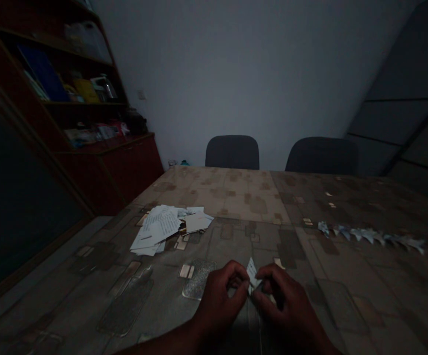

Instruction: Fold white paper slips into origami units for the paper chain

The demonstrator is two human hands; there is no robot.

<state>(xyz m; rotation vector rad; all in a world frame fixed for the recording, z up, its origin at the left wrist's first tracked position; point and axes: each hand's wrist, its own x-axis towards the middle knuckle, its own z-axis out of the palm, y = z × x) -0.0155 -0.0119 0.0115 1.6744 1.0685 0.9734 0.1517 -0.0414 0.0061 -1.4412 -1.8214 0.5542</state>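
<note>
A small folded piece of printed paper (252, 272) is pinched between my two hands near the table's front, its pointed tip upward. My left hand (226, 291) has thumb and forefinger closed at the paper's left edge. On the other side, my right hand (282, 295) grips it with thumb and fingertips; the lower part of the paper is hidden by the fingers. To the left lies a loose pile of printed paper sheets (160, 228). A row of small folded paper pieces (371, 235) stretches across the right side of the table.
The table (214, 251) wears a patterned cover with printed rectangles. Two dark chairs (232, 152) stand at its far side, before a pale wall. A red-brown cabinet (125, 170) with cluttered shelves is at the left. The room is dim.
</note>
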